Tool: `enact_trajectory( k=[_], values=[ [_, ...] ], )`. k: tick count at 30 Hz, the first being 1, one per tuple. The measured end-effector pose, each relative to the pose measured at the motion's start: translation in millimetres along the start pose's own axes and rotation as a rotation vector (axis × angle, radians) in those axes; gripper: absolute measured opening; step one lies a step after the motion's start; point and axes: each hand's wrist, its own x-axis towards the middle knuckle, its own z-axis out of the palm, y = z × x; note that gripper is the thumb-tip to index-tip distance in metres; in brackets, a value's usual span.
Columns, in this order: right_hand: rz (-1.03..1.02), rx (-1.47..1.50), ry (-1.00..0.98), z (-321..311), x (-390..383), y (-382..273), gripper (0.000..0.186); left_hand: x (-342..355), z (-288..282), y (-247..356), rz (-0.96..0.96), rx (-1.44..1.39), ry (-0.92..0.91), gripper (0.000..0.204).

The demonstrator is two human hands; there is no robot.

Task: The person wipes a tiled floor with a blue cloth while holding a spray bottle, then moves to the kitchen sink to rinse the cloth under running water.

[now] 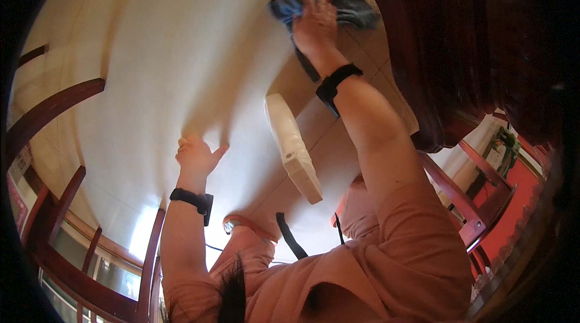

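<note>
Cloth [338, 6], blue and bunched, sits far right by the dark wooden chair [459, 51], right hand [315, 24] pressed flat on top of it. Left hand [196, 155] spreads open, empty, on the pale desk [151, 51]. Wiping looks midway; how much remains, can't tell.

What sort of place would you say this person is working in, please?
Probably a home dining room: a pale tiled floor, dark carved wooden furniture, and wooden chairs. The right hand presses a blue cloth.
</note>
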Motion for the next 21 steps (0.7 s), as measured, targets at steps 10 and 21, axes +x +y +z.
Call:
enact_trajectory(
  k=[10, 21],
  values=[
    [0.27, 0.303, 0.088, -46.6, -69.8, 92.2, 0.048, 3.2, 1.2, 0.9, -0.003, 0.067, -0.045, 0.084],
    [0.672, -0.645, -0.708, -60.6, -211.4, 182.5, 0.029, -0.6, -1.9, 5.6, -0.014, 0.061, -0.053, 0.081]
  ],
)
